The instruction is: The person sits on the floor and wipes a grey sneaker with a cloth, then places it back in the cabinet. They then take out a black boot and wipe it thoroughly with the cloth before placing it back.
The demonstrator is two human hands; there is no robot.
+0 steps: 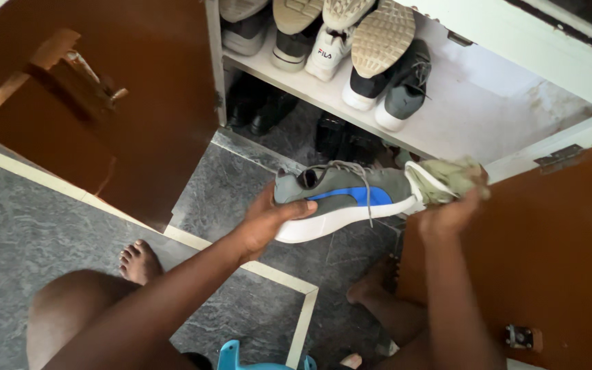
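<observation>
Head view. The left hand (268,223) grasps the heel end of a grey sneaker (344,195) with a blue side stripe and a white sole; the thumb lies over the upper and the remaining fingers wrap beneath the sole. The sneaker is held on its side, clear of the floor, directly in front of the open shoe cabinet (488,103) and below the level of the cabinet's white shelf.

The right hand (450,209) is closed around a crumpled green cloth (453,178), pressed against the toe end of the sneaker. The right fingertips are covered by the cloth, so their exact position cannot be told; the grip appears clenched.

On the cabinet shelf, behind the sneaker, stand a dark grey pair of trainers (395,85) and a white pair of trainers (327,44), soles partly upward. Below the shelf, dark shoes (262,106) sit in shadow; detail is poor there.

Left of the sneaker hangs the open brown door (104,116); right of it, a second brown door (556,253). Beneath the sneaker lies grey stone floor (29,233), with the person's bare foot (138,260) to the lower left. A blue plastic item (231,356) shows at the bottom edge.
</observation>
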